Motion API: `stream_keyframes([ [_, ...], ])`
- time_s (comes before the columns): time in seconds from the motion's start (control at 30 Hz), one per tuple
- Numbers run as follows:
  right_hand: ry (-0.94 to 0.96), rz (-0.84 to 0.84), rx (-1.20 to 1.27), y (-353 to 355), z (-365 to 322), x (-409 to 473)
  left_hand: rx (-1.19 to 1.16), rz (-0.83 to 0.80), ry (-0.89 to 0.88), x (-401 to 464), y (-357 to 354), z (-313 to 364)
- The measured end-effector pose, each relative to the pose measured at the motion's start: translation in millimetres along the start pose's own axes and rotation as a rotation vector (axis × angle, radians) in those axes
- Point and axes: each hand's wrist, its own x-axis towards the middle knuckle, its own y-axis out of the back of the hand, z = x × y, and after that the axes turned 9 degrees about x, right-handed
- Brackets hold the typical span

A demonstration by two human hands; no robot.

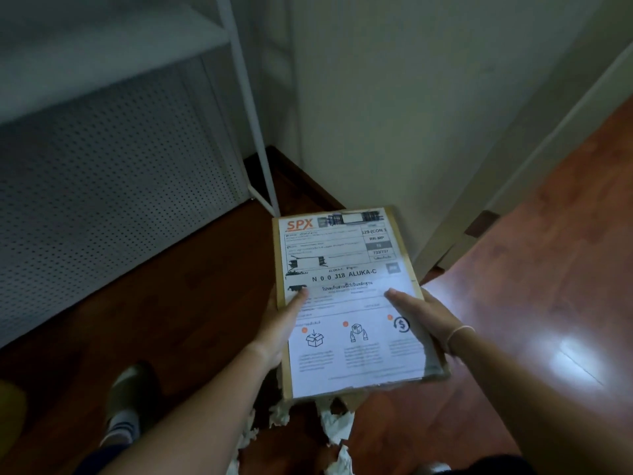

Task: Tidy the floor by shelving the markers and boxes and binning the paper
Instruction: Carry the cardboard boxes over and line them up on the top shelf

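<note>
- Crumpled paper (337, 428) lies in scraps on the wood floor (534, 275), directly below the near end of the box.
- Foot in a slipper (128, 392) stands on the floor at lower left, beside the left forearm.
- Box (346, 303): flat cardboard parcel, held level above the floor between both hands; a white shipping label marked "SPX" covers its top face.
- Left hand (279, 323) grips the box's left edge, thumb pressed flat on the label, fingers hidden beneath.
- Right hand (423, 317) grips the right edge, thumb on the label, fingers wrapped under; a thin band circles the wrist.
- Shelf (113, 132): white metal unit at upper left, perforated back panel, one leg standing near the box's far end.
- Wall (394, 97) rises behind the box.
</note>
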Motion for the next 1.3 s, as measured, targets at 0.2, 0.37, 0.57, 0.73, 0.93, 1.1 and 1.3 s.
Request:
stream_keyframes([
  [0.2,0.232,-0.017,0.08,-38.5,-78.2,-56.5,0.028,0.022,-0.274,-71.1,36.5,101.6],
  [0.37,0.475,-0.073,0.069,-82.6,-164.5,-128.5,0.053,0.03,-0.492,-160.3,74.9,199.4],
  [0.57,0.692,-0.237,0.019,-147.7,-252.7,-213.7,-0.015,0.217,-0.731,-263.8,128.3,268.8],
  [0.73,0.758,-0.411,0.039,-212.9,-307.9,-261.6,-0.067,0.366,-0.802,-336.5,190.7,313.8],
  [0.93,0.798,-0.635,0.11,-309.8,-363.0,-297.5,-0.02,0.474,-0.909,-418.1,272.5,353.9],
  [1.1,0.832,-0.66,0.179,-384.9,-392.0,-303.2,0.024,0.561,-0.999,-455.9,329.9,373.3],
  [1.3,0.699,-0.714,0.277,-432.7,-409.6,-290.1,0.03,0.551,-1.021,-459.8,365.5,390.3],
])
